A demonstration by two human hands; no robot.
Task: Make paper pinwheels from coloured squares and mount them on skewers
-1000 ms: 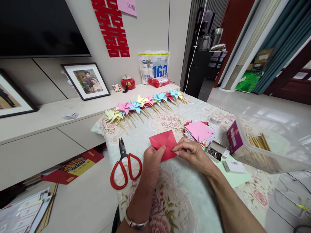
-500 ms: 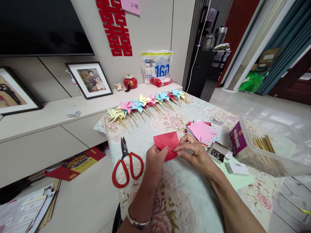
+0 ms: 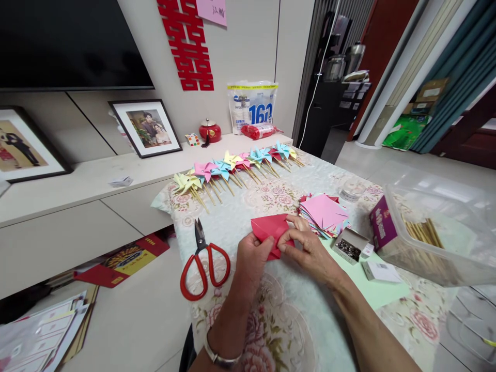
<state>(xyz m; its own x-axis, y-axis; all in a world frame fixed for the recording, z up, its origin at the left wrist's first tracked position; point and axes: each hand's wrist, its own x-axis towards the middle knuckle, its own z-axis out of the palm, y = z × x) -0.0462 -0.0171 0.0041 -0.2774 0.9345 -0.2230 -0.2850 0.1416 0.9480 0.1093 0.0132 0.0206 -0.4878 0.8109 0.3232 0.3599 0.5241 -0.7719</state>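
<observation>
A red sheet of paper (image 3: 267, 226) with its edges bent inward is held over the tablecloth by both hands. My left hand (image 3: 253, 258) pinches it from the left, thumb on top. From the right, my right hand (image 3: 304, 243) grips a folded part between thumb and fingers. Left of my left hand lie scissors (image 3: 204, 258) with red handles, blades pointing away. Beyond my right hand is a stack of coloured paper (image 3: 324, 211), pink on top. Near it sits a small open box (image 3: 350, 246) of dark metal bits.
A row of paper pinwheels (image 3: 232, 164) on sticks lies along the far table edge. On the right, a clear plastic bin (image 3: 422, 256) holds several sticks. A tape roll (image 3: 352, 190), a small white box (image 3: 382, 272) and green paper (image 3: 382, 292) are also on the right.
My right fingers have shifted inward on the red paper, and its right side is now folded further over. The view has moved slightly; the surrounding things stay where they were.
</observation>
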